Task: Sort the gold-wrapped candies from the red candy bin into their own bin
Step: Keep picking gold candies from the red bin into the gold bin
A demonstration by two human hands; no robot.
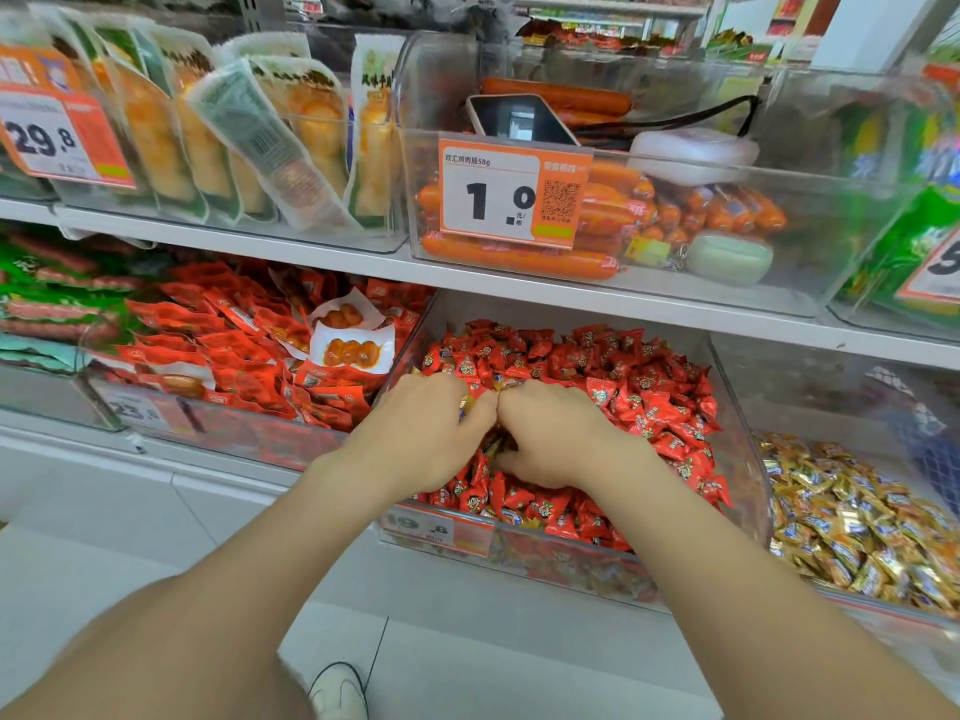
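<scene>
Left hand (431,433) grip clenched on gold-wrapped candies (466,406) mid red candy bin (519,556); right hand (553,439) grip buried, can't tell. Risk: red candies (639,387) scooped along, or strays dropped short of gold bin (883,614).

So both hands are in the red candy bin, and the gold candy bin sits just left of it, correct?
No. The left hand and right hand are both in the red candy bin, but the gold candy bin sits just right of it, not left; the head view shows this.
</scene>
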